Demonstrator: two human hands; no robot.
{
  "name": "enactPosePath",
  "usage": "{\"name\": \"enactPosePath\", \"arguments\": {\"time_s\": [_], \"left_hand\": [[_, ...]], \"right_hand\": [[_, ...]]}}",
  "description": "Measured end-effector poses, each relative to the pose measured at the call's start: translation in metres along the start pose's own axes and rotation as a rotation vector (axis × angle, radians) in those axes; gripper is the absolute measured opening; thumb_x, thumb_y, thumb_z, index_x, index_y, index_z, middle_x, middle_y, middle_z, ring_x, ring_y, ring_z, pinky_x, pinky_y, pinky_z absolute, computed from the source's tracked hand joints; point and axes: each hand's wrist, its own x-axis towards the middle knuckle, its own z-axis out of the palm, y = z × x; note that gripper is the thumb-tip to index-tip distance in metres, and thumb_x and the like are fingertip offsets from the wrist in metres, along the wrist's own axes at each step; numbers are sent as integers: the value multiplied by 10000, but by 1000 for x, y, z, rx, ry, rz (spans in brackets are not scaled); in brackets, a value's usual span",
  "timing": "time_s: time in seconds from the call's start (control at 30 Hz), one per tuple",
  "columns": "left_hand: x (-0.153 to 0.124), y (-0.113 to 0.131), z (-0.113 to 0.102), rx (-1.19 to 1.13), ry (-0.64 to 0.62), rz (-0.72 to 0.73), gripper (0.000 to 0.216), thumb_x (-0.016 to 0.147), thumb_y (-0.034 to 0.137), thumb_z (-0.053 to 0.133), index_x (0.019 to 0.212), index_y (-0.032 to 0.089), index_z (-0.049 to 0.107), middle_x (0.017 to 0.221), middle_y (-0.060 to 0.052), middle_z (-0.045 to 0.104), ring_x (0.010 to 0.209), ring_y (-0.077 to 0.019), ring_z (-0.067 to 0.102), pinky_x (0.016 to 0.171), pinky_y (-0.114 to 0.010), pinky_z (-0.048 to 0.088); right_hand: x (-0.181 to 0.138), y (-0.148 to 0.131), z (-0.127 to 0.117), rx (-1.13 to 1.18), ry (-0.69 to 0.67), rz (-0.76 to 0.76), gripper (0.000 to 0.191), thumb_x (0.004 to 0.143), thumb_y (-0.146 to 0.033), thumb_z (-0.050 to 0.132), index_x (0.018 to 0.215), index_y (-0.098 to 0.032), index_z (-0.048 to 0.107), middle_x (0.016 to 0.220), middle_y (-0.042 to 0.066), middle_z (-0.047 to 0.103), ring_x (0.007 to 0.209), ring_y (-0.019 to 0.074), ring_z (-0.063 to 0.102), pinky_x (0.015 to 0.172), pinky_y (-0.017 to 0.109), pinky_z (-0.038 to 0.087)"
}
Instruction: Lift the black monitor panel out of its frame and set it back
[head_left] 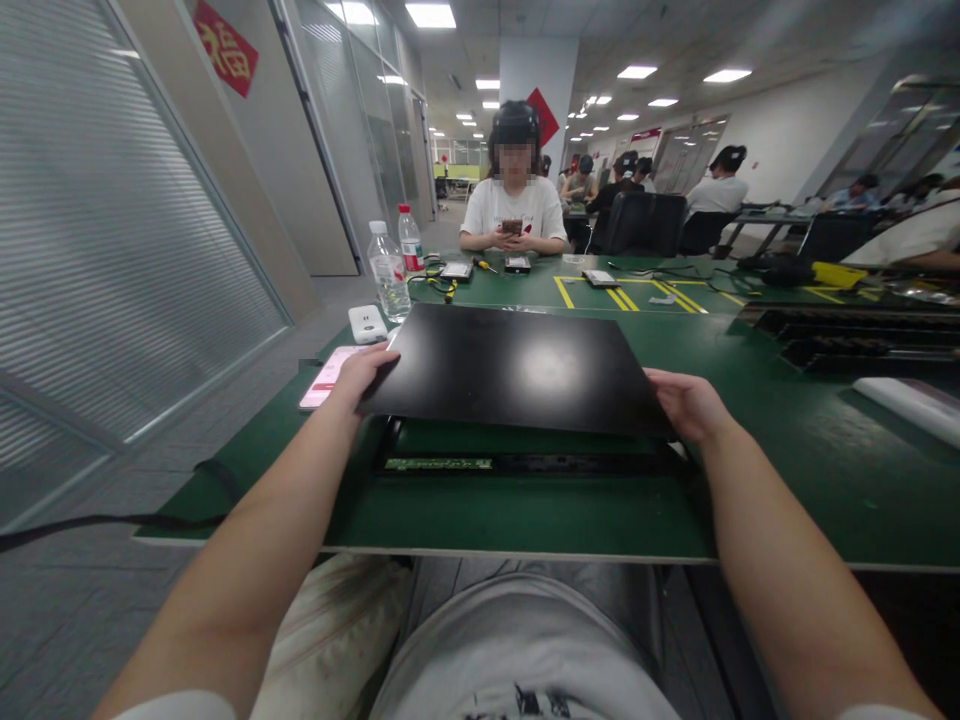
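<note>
Bright ceiling lights run back across a busy office, glass partitions stand down the left side, and a green bench (540,525) stretches right across the front of the view. Centre stage, held up over that bench, is the black panel (487,365) — broad, glossy, with two pale patches of glare on its face. Left hand (366,375) has the near left corner, thumb laid on top and the fingers out of sight underneath, so it's a pinch on that edge. Right hand (694,405) takes the opposite side, thumb up by the edge, fingers curled at and below it, pinching there too, though part of that grip is hidden. Below the panel sits a dark frame (585,466) on the bench, its near bar showing with a green circuit strip (439,464) at the left; whether panel and frame touch at the back, I can't tell. Just beside the left hand lies a phone (330,378), screen lit pink, then a white gadget (367,325), a clear bottle (388,275) and a red-capped bottle (411,240) behind. Over to the right — dark strips (840,340) lying together, and a long white object (911,410) in front of them. Across the bench, a seated co-worker (514,215) in headgear holds a handset (512,227) in both hands.
</note>
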Motion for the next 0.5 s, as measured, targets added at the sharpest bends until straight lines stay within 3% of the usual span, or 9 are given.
{"name": "enactPosePath", "arguments": {"time_s": [0.13, 0.23, 0.5], "left_hand": [[-6, 2, 2, 36, 51, 33, 435, 549, 290, 826, 972, 187, 845, 764, -3, 783, 827, -242, 743, 783, -302, 569], [-12, 4, 6, 71, 73, 59, 303, 561, 252, 808, 859, 205, 842, 752, -11, 789, 856, -270, 749, 774, -327, 582], [-21, 10, 11, 193, 80, 61, 116, 578, 231, 792, 693, 237, 805, 748, -29, 799, 905, -314, 760, 796, -363, 600]], "right_hand": [[9, 1, -8, -41, 87, -57, 251, 690, -118, 671, 934, -143, 728, 783, 96, 751, 628, 178, 688, 538, 249, 560], [13, 4, -11, -99, 168, -73, 311, 700, -100, 680, 1006, -142, 719, 809, 112, 767, 622, 180, 700, 516, 239, 558], [10, 9, -9, -289, 244, -257, 462, 710, -143, 763, 1170, -182, 738, 688, 38, 731, 555, 171, 672, 460, 215, 499]]}}
